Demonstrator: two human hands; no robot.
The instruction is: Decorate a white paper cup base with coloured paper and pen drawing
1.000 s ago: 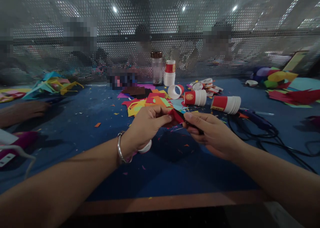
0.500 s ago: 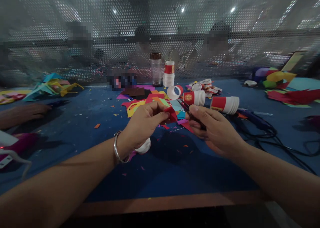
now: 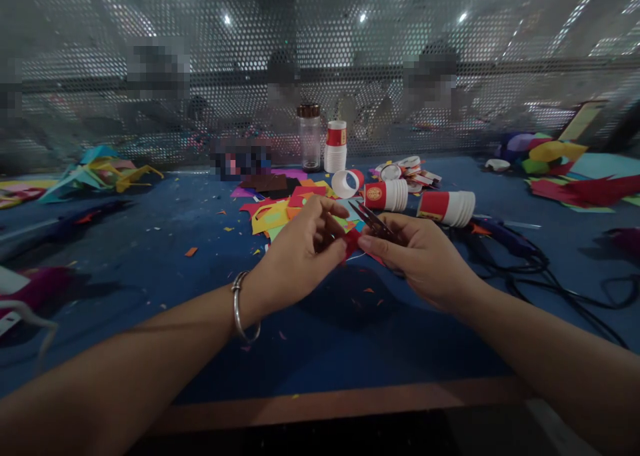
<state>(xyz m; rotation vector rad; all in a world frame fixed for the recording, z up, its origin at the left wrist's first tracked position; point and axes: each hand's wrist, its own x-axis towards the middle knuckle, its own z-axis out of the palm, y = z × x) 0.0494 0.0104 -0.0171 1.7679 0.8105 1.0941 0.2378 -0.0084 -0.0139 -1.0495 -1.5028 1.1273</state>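
My left hand (image 3: 305,256), with a silver bangle at its wrist, has its thumb on a small piece of red paper (image 3: 351,241); its index finger is lifted off. In my right hand (image 3: 410,246) is a pair of dark scissors (image 3: 373,221), blades pointing up and left over the paper. My right thumb tip meets the red paper's right edge. Behind both hands lies a pile of coloured paper (image 3: 273,217). Red and white paper cups (image 3: 387,195) lie on their sides just beyond the scissors.
A glass bottle (image 3: 310,139) and a cup stack (image 3: 336,148) stand near the perforated metal screen (image 3: 330,56). Glue guns lie left (image 3: 90,217) and right (image 3: 510,236), the right one with black cable. Paper scraps dot the blue table (image 3: 210,356).
My hands have come together around the red paper after being apart half a second ago. The scissors have shifted left. Another person's hand at the left has left the view.
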